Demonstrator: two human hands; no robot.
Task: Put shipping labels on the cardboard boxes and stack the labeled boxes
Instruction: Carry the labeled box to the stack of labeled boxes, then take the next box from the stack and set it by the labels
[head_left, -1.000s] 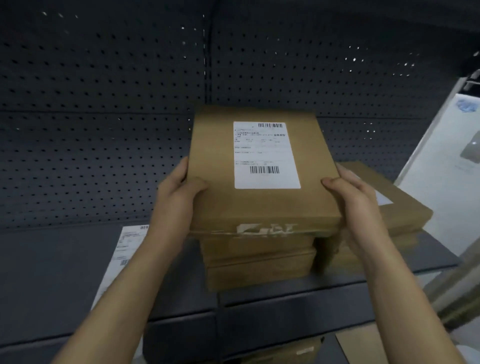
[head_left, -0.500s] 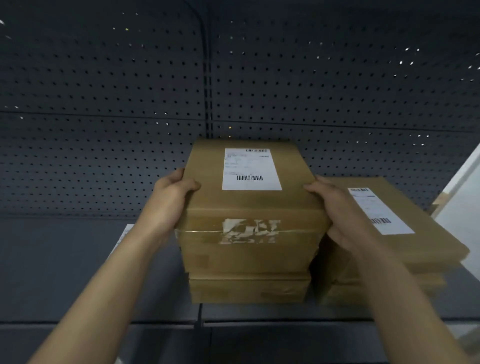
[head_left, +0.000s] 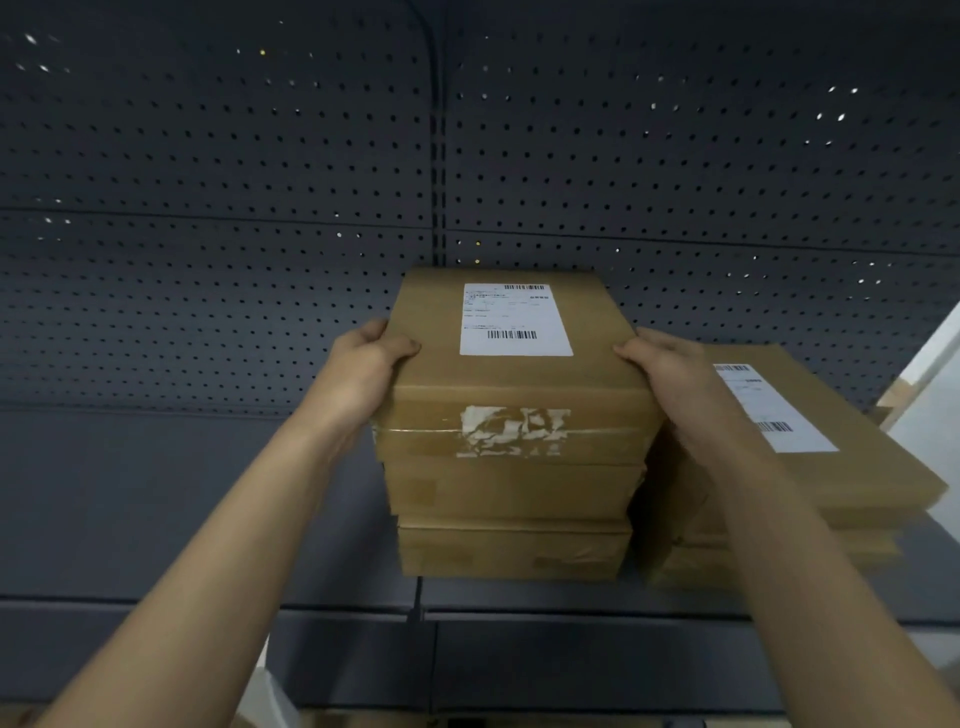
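Note:
A brown cardboard box (head_left: 509, 384) with a white shipping label (head_left: 514, 319) on its top lies on a stack of two more boxes (head_left: 514, 519) on the dark shelf (head_left: 156, 519). My left hand (head_left: 363, 364) grips its left edge, thumb on top. My right hand (head_left: 670, 369) grips its right edge the same way. Torn tape remains mark the box's front face. To the right stands a second stack (head_left: 810, 467), whose top box carries a label (head_left: 769, 405).
A dark pegboard wall (head_left: 260, 208) backs the shelf. The shelf's left part lies bare. A white panel (head_left: 930, 395) stands at the far right. A pale sheet edge (head_left: 270, 691) shows at the bottom below the shelf front.
The labelled box has come down from a tilted, raised position onto the stack and now lies flat. Both hands stayed on its sides. The view has shifted upward.

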